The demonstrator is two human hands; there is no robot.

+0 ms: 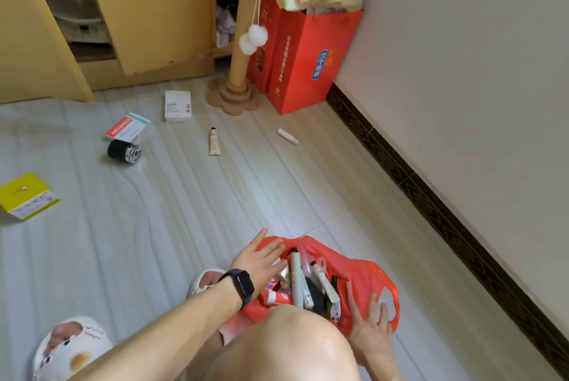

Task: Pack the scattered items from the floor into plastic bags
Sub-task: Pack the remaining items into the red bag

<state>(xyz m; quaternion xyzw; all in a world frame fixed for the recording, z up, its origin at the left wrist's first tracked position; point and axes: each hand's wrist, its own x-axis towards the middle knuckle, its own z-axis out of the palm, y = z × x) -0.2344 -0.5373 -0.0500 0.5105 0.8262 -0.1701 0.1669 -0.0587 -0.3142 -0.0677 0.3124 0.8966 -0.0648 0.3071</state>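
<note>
Both hands flat-fingered, gripping nothing: left hand over the mouth and right hand spread on the side of the red plastic bag, which sits between them, looks thin, limp and slippery, is probably best lifted by its handle loops and is stuffed with tubes, while a cream tube waits well ahead on the smooth pale floor beside the wall.

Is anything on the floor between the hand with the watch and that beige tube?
No. Only bare floor lies between the left hand, at the rim of the red plastic bag, and the beige tube farther out. Nothing visible blocks the way.
</note>
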